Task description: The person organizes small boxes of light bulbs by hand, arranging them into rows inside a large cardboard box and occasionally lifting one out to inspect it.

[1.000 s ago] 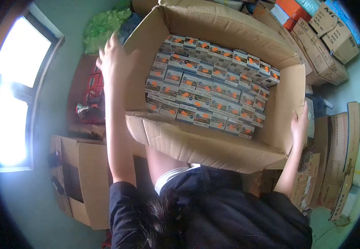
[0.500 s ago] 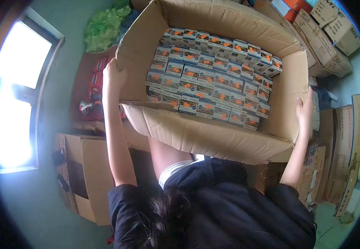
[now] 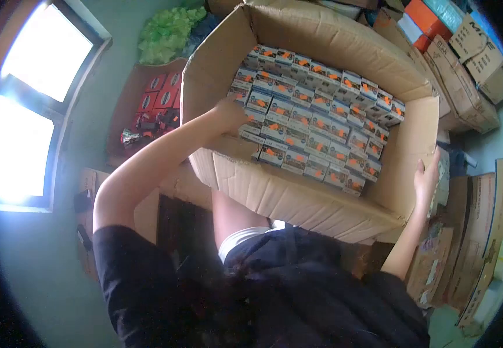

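- Big open carton (image 3: 286,191) sits right in front of the person's torso, near wall against the body, open top facing the camera.
- Its long axis runs left to right and dips a bit toward the right. All four flaps are folded out.
- It is packed with small boxes (image 3: 321,124), white and blue with orange marks, laid flat. They sit in tight rows parallel to the long axis and fill the whole floor.
- Left hand (image 3: 228,113) is inside the carton at the near-left corner, on top of the small boxes there. The arm is bent at the elbow and reaches over the left wall.
- The left fingers are curled down onto the packs, tips hidden, so I cannot tell if they grip one.
- Right hand (image 3: 425,178) is at the right flap. The forearm comes up from below, the palm is against the cardboard, and the fingers clasp the flap's edge.
- Left of the carton is a tray of red packs (image 3: 158,101), with a green plastic bag (image 3: 167,35) behind it.
- A bright window (image 3: 31,110) is at far left.
- Stacked brown cartons (image 3: 472,64) are at upper right, and more cardboard boxes (image 3: 478,232) stand on edge at lower right.
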Demonstrator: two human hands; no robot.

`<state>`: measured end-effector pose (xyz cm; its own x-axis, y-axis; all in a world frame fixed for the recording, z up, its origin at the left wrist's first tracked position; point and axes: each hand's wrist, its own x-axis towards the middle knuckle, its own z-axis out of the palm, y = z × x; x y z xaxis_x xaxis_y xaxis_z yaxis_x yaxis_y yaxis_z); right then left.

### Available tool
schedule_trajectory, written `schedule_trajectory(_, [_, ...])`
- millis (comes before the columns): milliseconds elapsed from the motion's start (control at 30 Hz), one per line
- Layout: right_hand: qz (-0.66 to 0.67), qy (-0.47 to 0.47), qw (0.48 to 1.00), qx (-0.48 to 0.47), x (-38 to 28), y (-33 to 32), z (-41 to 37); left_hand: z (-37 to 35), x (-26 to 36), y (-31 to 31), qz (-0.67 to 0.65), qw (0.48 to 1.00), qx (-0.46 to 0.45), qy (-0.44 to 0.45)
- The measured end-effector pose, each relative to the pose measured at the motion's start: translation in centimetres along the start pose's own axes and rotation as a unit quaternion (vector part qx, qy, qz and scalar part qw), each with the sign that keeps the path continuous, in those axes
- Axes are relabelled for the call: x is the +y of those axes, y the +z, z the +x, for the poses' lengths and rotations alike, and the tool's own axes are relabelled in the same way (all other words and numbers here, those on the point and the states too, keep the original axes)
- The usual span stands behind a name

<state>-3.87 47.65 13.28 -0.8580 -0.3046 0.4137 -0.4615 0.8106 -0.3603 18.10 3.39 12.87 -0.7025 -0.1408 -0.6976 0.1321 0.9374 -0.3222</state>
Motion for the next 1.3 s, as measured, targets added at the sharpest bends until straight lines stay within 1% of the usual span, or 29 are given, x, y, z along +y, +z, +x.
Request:
schedule_trajectory(100, [0.01, 0.033, 0.999, -0.011, -0.6, -0.3, -0.1, 3.3, -2.8, 3.6, 0.056, 0.993, 0.047, -0.093])
schedule_trajectory(133, [0.013, 0.019, 1.0, -0.002, -0.7, -0.2, -0.2, 4.2, -3.7, 4.1, 0.07, 0.99, 0.062, -0.106])
schedule_trajectory(200, [0.057, 0.051, 0.997, -0.024, -1.6, -0.9, -0.2, 5.7, -5.6, 5.2, 0.098, 0.983, 0.084, -0.128])
schedule_trajectory(267, [0.093, 0.072, 0.992, -0.038, -2.0, -0.9, -0.3, 6.4, -6.6, 6.7, 0.115, 0.979, 0.131, -0.107])
schedule_trajectory(333, [0.114, 0.08, 0.99, -0.038, -1.8, -0.9, -0.4, 5.9, -6.3, 5.4, 0.112, 0.983, 0.121, -0.083])
schedule_trajectory(400, [0.107, 0.043, 0.993, -0.021, -1.6, -0.8, -0.6, 4.7, -5.8, 3.6, 0.088, 0.993, 0.05, -0.054])
schedule_trajectory(433, [0.102, 0.027, 0.994, -0.013, -1.5, -0.7, -0.7, 3.9, -5.5, 2.8, 0.05, 0.995, 0.081, -0.031])
schedule_trajectory(500, [0.118, 0.039, 0.992, -0.019, -1.3, -0.6, -0.8, 2.3, -4.8, 1.8, -0.029, 0.989, 0.141, 0.012])
schedule_trajectory(600, [0.123, 0.055, 0.991, -0.023, -1.9, -1.0, -0.9, 2.3, -3.6, 1.4, -0.01, 0.971, 0.229, 0.065])
schedule_trajectory(700, [0.131, 0.063, 0.989, -0.025, -2.2, -1.1, -0.8, 3.3, -2.8, 1.8, -0.023, 0.951, 0.294, 0.095])
schedule_trajectory(767, [0.134, 0.069, 0.988, -0.028, -2.3, -1.1, -0.8, 3.1, -2.1, 1.2, -0.011, 0.934, 0.33, 0.137])
schedule_trajectory(933, [0.123, 0.077, 0.989, -0.031, -2.2, -1.0, -0.8, 0.3, 1.6, -4.7, -0.031, 0.893, 0.402, 0.201])
schedule_trajectory(1000, [0.116, 0.068, 0.991, -0.027, -1.9, -0.8, -0.7, -2.1, 2.7, -7.4, -0.034, 0.868, 0.44, 0.229])
schedule_trajectory(1100, [0.118, 0.059, 0.991, -0.032, -2.7, -1.4, -0.9, -6.5, 2.8, -10.2, -0.077, 0.816, 0.517, 0.248])
schedule_trajectory(1133, [0.122, 0.056, 0.99, -0.035, -3.0, -1.6, -0.8, -9.0, 2.3, -11.1, -0.085, 0.809, 0.529, 0.243])
schedule_trajectory(1167, [0.11, 0.073, 0.991, -0.038, -3.0, -1.7, -0.7, -11.8, 1.4, -11.7, -0.093, 0.802, 0.54, 0.238])
schedule_trajectory(1200, [0.099, 0.09, 0.99, -0.041, -2.7, -1.6, -0.7, -14.4, 0.7, -12.0, -0.109, 0.813, 0.543, 0.182])
schedule_trajectory(1233, [0.1, 0.078, 0.991, -0.032, -2.2, -1.2, -0.8, -17.0, 0.0, -12.1, -0.122, 0.821, 0.543, 0.124])
schedule_trajectory(1300, [0.101, 0.054, 0.993, -0.013, -1.2, -0.6, -1.1, -21.6, -1.9, -11.2, -0.063, 0.87, 0.489, -0.009])
